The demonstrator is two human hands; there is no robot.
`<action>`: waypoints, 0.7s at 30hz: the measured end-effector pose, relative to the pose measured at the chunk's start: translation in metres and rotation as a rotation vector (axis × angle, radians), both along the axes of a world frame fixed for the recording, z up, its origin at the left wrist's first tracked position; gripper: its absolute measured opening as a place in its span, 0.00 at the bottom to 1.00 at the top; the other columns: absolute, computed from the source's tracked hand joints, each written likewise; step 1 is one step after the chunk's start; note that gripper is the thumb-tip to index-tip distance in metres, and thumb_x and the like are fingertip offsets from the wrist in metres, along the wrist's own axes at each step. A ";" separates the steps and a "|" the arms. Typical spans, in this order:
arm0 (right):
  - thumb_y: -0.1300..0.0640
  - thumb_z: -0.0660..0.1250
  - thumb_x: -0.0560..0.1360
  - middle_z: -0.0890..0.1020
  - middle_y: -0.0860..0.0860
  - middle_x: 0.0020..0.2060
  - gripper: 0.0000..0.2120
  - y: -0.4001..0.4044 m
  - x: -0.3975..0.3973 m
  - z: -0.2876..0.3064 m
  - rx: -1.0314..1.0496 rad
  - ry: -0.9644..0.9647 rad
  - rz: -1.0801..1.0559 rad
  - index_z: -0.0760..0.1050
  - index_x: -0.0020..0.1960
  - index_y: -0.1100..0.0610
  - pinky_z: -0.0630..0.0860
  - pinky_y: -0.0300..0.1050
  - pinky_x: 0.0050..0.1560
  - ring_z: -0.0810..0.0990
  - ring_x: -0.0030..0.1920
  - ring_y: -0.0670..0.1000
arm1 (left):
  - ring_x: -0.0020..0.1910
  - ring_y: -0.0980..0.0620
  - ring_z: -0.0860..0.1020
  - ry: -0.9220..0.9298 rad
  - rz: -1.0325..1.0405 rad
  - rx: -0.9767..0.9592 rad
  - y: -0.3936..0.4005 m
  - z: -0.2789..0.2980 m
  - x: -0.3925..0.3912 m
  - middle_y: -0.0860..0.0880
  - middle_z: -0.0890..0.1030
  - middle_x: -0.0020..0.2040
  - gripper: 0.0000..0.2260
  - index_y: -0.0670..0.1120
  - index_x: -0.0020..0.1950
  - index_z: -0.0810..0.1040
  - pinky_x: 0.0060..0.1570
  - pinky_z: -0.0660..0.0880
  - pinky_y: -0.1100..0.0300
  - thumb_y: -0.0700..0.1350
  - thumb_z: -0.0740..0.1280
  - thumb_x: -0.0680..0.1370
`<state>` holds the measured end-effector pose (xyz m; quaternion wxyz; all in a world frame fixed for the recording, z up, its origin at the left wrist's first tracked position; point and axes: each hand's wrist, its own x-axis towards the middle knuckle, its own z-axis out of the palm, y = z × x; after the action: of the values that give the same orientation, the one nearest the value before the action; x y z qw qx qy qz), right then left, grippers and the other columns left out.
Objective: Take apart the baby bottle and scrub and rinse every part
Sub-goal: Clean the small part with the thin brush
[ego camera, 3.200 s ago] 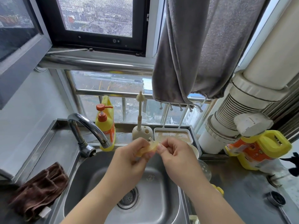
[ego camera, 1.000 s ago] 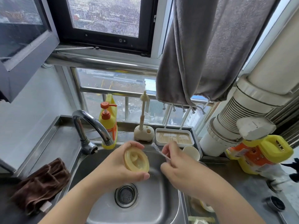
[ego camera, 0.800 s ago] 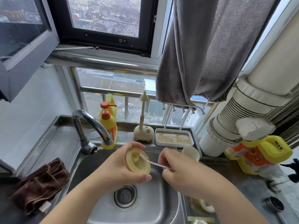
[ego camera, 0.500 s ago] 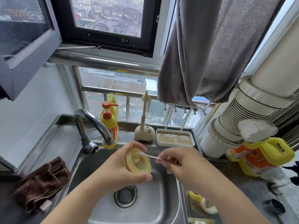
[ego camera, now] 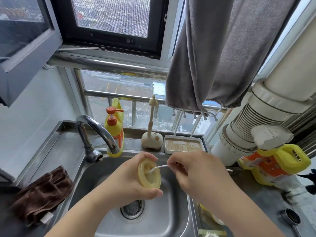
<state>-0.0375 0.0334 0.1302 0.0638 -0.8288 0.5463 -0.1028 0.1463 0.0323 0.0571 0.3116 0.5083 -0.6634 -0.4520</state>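
While only the head view is given, enough is shown: bottle is already taken apart. Yellowish silicone nipple (ego camera: 149, 173) is gripped by left hand (ego camera: 130, 183) over the sink (ego camera: 95, 170), underside turned toward the right hand (ego camera: 196, 170). Thin white brush (ego camera: 158, 167) is pinched in right fingers, tip pushed into the nipple's inner cavity, so scrub of this part is judged in progress. Faucet (ego camera: 97, 130) appears off; rinse is prob. not yet done. Other yellow parts are partly seen at btm right, state can't be told. Soap bottle (ego camera: 114, 129) stands just behind faucet.
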 end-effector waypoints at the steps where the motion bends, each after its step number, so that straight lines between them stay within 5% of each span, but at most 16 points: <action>1: 0.47 0.58 0.77 0.81 0.45 0.45 0.09 0.000 0.000 0.000 -0.013 -0.015 0.004 0.74 0.55 0.44 0.70 0.41 0.42 0.77 0.48 0.48 | 0.49 0.61 0.78 -0.004 0.001 0.000 0.000 0.000 0.000 0.64 0.78 0.48 0.29 0.64 0.52 0.72 0.52 0.75 0.63 0.58 0.77 0.54; 16: 0.46 0.59 0.76 0.81 0.47 0.43 0.10 -0.008 0.006 -0.008 -0.045 -0.102 -0.021 0.77 0.51 0.45 0.71 0.41 0.42 0.77 0.47 0.49 | 0.47 0.60 0.78 -0.052 0.002 0.035 -0.003 -0.006 -0.005 0.60 0.80 0.46 0.28 0.63 0.52 0.72 0.51 0.76 0.58 0.58 0.76 0.56; 21: 0.49 0.55 0.68 0.80 0.48 0.40 0.12 0.000 0.016 -0.013 0.053 -0.065 0.147 0.76 0.45 0.50 0.67 0.46 0.38 0.77 0.44 0.53 | 0.45 0.57 0.80 -0.039 -0.014 0.038 -0.004 -0.006 -0.009 0.57 0.82 0.44 0.23 0.62 0.51 0.73 0.49 0.78 0.51 0.53 0.75 0.58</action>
<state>-0.0215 0.0334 0.1173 0.1106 -0.8610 0.4841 -0.1101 0.1377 0.0284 0.0512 0.2858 0.5181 -0.6641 -0.4570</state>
